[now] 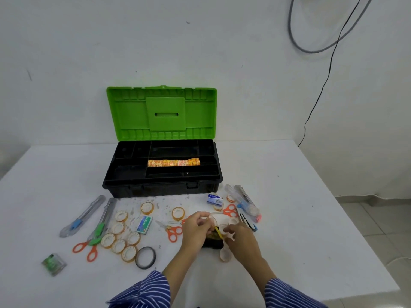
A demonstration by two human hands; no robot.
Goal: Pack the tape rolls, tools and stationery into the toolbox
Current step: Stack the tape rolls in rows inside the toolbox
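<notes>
Toolbox [162, 181] sits open at the back middle of the white table [289, 196], green lid [162, 112] upright against the wall, black tray with dividers showing; a row of orange-yellow tape rolls [174, 162] lies in the long middle compartment. Left hand [195, 225] has its fingers curled, pinching a clear tape roll [213, 218] near its rim. Right hand [241, 237] has its fingers bent over small clear rolls just beside it; cannot tell whether it actually grips one. Between the hands a thin yellow strip [218, 231] over a small black object [213, 243], too blurred to name. Another clear roll [225, 254] lies just under the right wrist. In front of the box, left side: two utility knives [83, 216] side by side, the right one [104, 218] with a green slider, orange scissors [86, 248] below them, a cluster of clear tape rolls [121, 241], a black tape roll [145, 257], a green staples box [144, 224], a small green-clear packet [54, 264] near the left edge. Two single rolls [147, 207] and [178, 213] near the box front. Second orange scissors [172, 230] just left of the left hand, third pair [229, 210] beyond the hands. Right side: a blue-white staples box [214, 200], more cutters in clear cases [243, 203]. Blue striped sleeves [144, 292] at the bottom.
</notes>
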